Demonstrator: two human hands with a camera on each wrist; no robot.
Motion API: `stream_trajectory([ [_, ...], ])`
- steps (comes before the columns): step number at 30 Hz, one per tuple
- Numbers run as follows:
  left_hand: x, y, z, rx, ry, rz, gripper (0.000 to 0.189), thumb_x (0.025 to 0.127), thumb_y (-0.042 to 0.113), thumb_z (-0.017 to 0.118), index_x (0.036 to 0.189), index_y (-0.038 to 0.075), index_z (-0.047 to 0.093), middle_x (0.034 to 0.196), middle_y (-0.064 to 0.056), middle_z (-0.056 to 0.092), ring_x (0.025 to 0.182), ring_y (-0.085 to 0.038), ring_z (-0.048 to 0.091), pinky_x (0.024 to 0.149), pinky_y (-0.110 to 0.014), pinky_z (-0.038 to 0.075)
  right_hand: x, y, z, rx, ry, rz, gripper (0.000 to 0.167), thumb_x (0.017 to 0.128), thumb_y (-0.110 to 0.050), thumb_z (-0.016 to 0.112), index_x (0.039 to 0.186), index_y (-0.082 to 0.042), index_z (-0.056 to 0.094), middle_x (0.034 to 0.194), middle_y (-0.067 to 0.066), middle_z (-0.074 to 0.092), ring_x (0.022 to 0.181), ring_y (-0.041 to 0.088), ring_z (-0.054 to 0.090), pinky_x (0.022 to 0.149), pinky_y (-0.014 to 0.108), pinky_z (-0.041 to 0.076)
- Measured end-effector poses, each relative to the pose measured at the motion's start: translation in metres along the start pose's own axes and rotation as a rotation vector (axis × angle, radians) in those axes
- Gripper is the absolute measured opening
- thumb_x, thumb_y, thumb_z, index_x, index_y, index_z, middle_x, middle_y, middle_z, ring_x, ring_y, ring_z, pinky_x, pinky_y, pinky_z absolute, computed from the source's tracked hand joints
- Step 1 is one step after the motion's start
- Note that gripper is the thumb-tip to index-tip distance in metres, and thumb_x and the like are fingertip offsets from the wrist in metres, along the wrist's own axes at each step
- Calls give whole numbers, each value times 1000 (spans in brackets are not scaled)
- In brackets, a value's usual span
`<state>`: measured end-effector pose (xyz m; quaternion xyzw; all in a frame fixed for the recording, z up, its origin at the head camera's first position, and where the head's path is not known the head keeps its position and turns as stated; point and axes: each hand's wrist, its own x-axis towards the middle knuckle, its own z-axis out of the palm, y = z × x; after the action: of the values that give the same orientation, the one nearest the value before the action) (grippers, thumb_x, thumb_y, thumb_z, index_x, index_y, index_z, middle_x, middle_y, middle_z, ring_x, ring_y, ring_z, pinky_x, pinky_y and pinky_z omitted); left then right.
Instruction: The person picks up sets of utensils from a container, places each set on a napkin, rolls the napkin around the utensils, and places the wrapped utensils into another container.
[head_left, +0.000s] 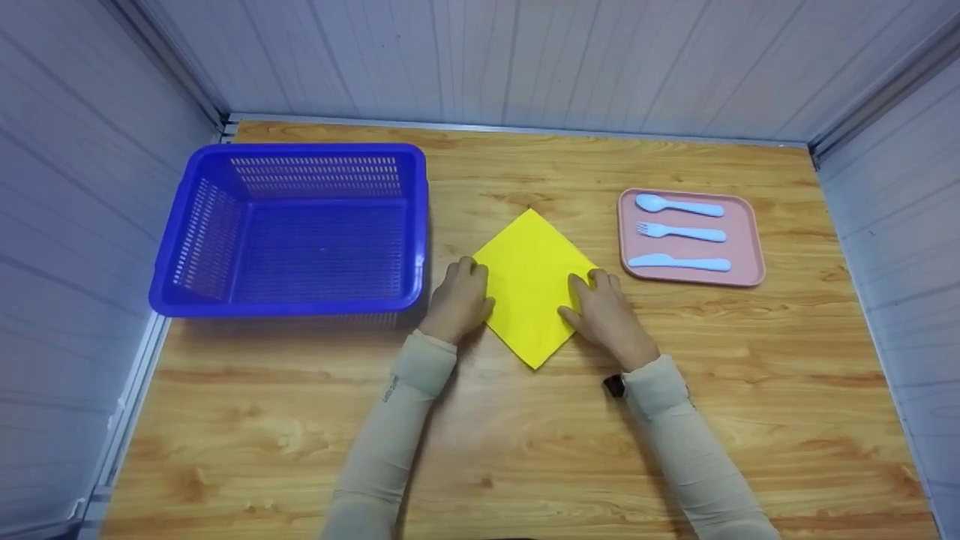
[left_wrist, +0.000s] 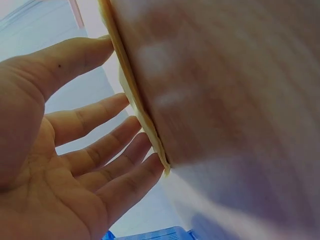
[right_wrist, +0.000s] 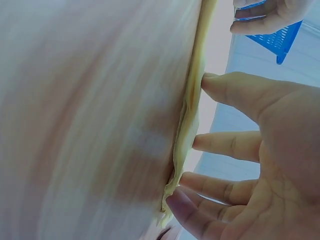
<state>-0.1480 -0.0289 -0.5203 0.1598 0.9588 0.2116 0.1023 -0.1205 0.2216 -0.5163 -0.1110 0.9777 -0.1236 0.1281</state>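
A folded yellow cloth (head_left: 531, 277) lies on the wooden table as a diamond, one corner toward the person. My left hand (head_left: 460, 300) rests its fingertips on the left corner, and my right hand (head_left: 602, 311) does the same at the right corner. In the left wrist view, the spread fingers (left_wrist: 95, 155) and thumb touch the top of the thin, layered cloth (left_wrist: 132, 90). The right wrist view likewise has separated fingers (right_wrist: 225, 147) on the cloth's upper face, with the palm raised off it.
Left of the cloth stands a blue plastic basket (head_left: 289, 307) with slotted walls, close to the left hand. To the right is a pink tray (head_left: 742, 274) bearing a light blue spoon (head_left: 679, 205), fork (head_left: 682, 232) and knife (head_left: 679, 262). Pale panels (head_left: 480, 60) enclose the table.
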Motion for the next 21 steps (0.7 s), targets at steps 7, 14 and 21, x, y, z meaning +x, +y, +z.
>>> stream_trajectory([
  [7,1,-2,0,-3,-24,-9,40,93,17,68,126,-4,59,134,-22,48,124,-37,46,99,-43,48,1,-1,2,1,9,3,61,99,-33,63,145,3,46,142,34,37,128,46,35,106,53,38],
  [14,2,-1,0,-10,-58,-23,42,94,18,66,129,-3,57,135,-21,46,126,-36,45,100,-44,47,-1,0,4,24,22,4,60,98,-32,64,144,3,47,140,35,38,127,47,35,105,54,39],
  [21,1,0,0,20,-52,-17,41,95,20,67,128,-3,58,134,-20,47,123,-36,47,97,-43,49,-1,-1,4,31,4,20,61,99,-34,62,146,2,45,142,34,35,130,46,33,106,55,38],
])
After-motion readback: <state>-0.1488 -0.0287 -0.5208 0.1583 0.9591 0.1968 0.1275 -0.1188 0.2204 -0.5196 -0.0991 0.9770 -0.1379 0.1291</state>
